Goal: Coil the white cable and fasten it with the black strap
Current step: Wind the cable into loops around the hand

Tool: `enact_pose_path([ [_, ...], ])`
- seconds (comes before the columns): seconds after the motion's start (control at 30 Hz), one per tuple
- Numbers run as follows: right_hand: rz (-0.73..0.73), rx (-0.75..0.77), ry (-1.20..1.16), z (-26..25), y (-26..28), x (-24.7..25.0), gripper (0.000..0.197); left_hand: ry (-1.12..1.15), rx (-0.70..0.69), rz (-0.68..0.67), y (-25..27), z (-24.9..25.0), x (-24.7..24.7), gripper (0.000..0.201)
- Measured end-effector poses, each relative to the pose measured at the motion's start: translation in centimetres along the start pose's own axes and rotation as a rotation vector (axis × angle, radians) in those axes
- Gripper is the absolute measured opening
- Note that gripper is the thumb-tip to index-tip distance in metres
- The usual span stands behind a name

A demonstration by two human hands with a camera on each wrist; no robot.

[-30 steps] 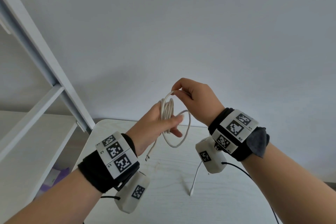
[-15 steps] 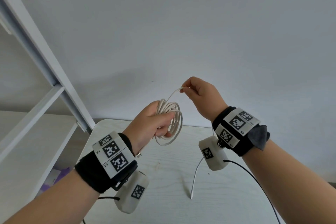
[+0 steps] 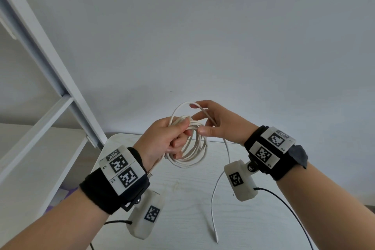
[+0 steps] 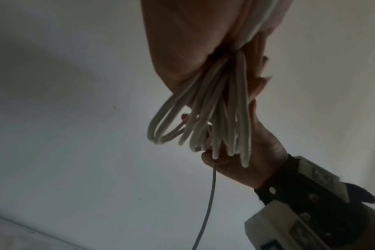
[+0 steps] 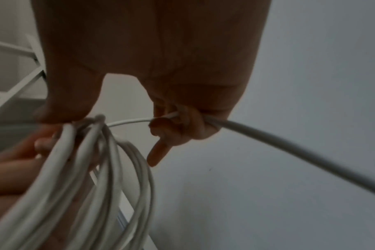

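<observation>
My left hand (image 3: pixel 172 138) grips a coil of white cable (image 3: pixel 192 154) of several loops, held up above the table (image 3: pixel 182 199). The same loops hang from my left fist in the left wrist view, coil (image 4: pixel 214 118). My right hand (image 3: pixel 209 119) is just right of the coil and holds the free run of cable between curled fingers, forming a fresh loop (image 3: pixel 182 107) over the coil. In the right wrist view the cable (image 5: pixel 268 135) passes through those fingers. The loose tail (image 3: pixel 213 209) hangs down, its plug end (image 3: pixel 216 238) near the tabletop. No black strap is in view.
A white shelf frame (image 3: pixel 50 63) slants up at the left, with a shelf board (image 3: pixel 30 158) beside the table. A plain grey wall (image 3: pixel 223 36) stands behind. Black wires (image 3: pixel 284 201) trail from the wrist cameras.
My right hand has swung back toward the left hand, laying another loop over the coil. The left hand keeps its grip, and the loose tail has shortened.
</observation>
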State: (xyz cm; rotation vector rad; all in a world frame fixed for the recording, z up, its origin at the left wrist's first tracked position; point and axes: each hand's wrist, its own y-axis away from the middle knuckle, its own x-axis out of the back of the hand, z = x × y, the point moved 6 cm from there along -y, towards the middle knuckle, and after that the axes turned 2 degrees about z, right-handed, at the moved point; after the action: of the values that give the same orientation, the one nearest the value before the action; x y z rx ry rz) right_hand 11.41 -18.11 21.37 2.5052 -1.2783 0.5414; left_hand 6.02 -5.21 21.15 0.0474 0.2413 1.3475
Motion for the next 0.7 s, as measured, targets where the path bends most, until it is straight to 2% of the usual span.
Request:
enact_pose_path([
  [0.1, -0.053, -0.011, -0.045, 0.1, 0.0, -0.3, 0.068, -0.01, 0.009, 0.008, -0.1, 0.0, 0.0, 0.034],
  [0.17, -0.052, -0.018, 0.011, -0.1, 0.1, -0.4, 0.062, -0.021, 0.011, 0.011, -0.2, 0.1, -0.1, 0.035],
  [0.2, -0.045, -0.015, 0.04, -0.2, 0.1, -0.5, 0.054, -0.024, 0.011, 0.013, -0.1, 0.1, -0.1, 0.035],
  [0.3, -0.011, 0.05, 0.076, -1.0, 0.0, -0.6, 0.015, -0.026, -0.02, 0.004, -0.1, 0.3, -0.3, 0.03],
  [0.33, 0.016, 0.074, 0.09, -1.4, 0.0, -0.5, 0.01, -0.008, -0.036, -0.006, -0.1, 0.4, -0.4, 0.028],
  [0.5, 0.092, 0.153, 0.121, -2.5, -0.1, 0.4, 0.016, 0.203, -0.006, -0.117, -0.3, 0.4, -0.9, 0.024],
  [0.6, 0.115, 0.146, 0.088, -2.0, -0.1, 0.4, 0.012, 0.205, 0.017, -0.138, -0.4, 0.4, -0.7, 0.031],
  [0.7, 0.115, 0.106, 0.038, -1.2, -0.1, 0.1, 0.005, 0.267, 0.076, -0.158, -0.7, 0.3, -0.4, 0.056],
])
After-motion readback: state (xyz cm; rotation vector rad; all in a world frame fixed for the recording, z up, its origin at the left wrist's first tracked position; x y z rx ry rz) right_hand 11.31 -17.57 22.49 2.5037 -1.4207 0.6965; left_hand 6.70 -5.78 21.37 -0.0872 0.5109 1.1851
